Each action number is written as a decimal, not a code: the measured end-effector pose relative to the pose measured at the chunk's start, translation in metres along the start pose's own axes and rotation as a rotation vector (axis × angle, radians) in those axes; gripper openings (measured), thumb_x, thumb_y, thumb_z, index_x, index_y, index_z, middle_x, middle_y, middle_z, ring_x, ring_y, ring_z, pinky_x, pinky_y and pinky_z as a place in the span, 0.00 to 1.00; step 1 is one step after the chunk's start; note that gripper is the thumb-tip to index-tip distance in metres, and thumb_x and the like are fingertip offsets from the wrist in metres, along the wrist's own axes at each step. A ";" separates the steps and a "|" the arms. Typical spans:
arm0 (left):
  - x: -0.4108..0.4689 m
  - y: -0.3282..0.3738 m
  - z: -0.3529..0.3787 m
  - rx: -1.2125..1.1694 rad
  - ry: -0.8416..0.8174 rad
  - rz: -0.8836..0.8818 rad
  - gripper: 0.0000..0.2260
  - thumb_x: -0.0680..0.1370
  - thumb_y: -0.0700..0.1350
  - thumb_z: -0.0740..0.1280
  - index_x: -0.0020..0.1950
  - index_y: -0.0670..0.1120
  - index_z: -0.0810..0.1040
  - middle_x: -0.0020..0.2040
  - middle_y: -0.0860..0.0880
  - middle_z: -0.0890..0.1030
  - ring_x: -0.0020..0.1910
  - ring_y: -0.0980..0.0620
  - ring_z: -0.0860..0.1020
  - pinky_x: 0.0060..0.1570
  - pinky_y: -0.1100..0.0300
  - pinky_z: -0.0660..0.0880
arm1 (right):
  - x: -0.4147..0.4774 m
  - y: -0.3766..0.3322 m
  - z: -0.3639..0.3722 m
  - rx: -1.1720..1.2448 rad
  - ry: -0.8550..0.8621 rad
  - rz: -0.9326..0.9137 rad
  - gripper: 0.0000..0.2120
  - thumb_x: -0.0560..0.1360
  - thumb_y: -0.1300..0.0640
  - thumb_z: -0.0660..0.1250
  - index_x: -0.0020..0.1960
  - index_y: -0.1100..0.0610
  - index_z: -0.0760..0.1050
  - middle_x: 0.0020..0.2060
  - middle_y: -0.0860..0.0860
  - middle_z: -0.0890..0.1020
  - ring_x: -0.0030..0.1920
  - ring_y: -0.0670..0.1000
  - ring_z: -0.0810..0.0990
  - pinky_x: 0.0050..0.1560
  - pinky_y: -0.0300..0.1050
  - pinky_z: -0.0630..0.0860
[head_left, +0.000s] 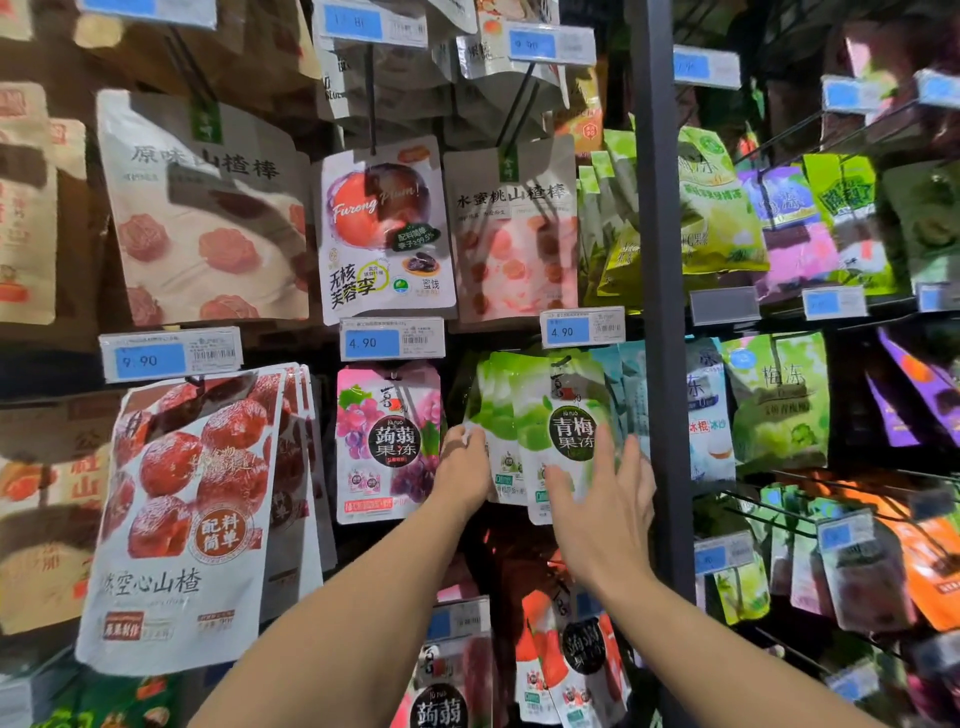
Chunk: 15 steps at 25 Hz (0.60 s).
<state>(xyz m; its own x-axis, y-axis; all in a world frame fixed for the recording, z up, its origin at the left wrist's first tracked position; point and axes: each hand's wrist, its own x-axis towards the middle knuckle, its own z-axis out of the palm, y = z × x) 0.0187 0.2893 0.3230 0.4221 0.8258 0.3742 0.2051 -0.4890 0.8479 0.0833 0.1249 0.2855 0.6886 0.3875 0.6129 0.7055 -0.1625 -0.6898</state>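
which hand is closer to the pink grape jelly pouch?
Left. The left hand is just right of the pink grape jelly pouch, gripping the left edge of the green pouches. The right hand is farther right, fingers spread on their front.

I read 青梅果冻 on the front one of the green pouches (571, 415) and 蒟蒻果冻 on the pink grape pouch (387, 441). The plum pouch (384, 228) bears "Furong Plum!" and 无核芙蓉李. The beige pouch (208, 208) bears 原味山楂棒, the peach pouch (511, 228) 水蜜桃山楂棒, and the red hawthorn pouch (197, 493) 空心山楂. The left price tag (171, 356) shows 9.90. The middle price tag (392, 340) and the right price tag (582, 327) each show 4.90.
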 end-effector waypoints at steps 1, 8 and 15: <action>0.009 -0.005 -0.001 0.012 -0.023 -0.010 0.22 0.88 0.54 0.50 0.78 0.45 0.65 0.76 0.41 0.69 0.74 0.40 0.69 0.67 0.54 0.64 | -0.006 0.000 0.002 -0.028 -0.008 -0.031 0.38 0.80 0.39 0.60 0.83 0.44 0.44 0.83 0.50 0.42 0.81 0.53 0.39 0.80 0.60 0.46; 0.024 -0.020 0.009 0.012 -0.096 -0.013 0.30 0.84 0.64 0.47 0.78 0.48 0.68 0.78 0.47 0.69 0.77 0.44 0.67 0.76 0.49 0.60 | -0.012 0.005 0.016 -0.053 -0.035 -0.029 0.39 0.79 0.44 0.64 0.83 0.41 0.46 0.82 0.48 0.39 0.81 0.54 0.37 0.80 0.61 0.47; 0.024 -0.041 0.038 -0.122 -0.219 -0.047 0.35 0.79 0.69 0.46 0.71 0.48 0.76 0.71 0.46 0.77 0.71 0.47 0.74 0.74 0.48 0.67 | -0.008 0.005 0.028 -0.018 -0.004 0.013 0.39 0.78 0.45 0.67 0.82 0.41 0.50 0.81 0.44 0.40 0.80 0.52 0.37 0.73 0.62 0.67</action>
<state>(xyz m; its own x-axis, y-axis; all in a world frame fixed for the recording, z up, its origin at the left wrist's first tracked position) 0.0542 0.3187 0.2831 0.5982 0.7600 0.2540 0.1264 -0.4025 0.9067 0.0771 0.1460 0.2664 0.6970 0.3891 0.6024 0.6994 -0.1835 -0.6908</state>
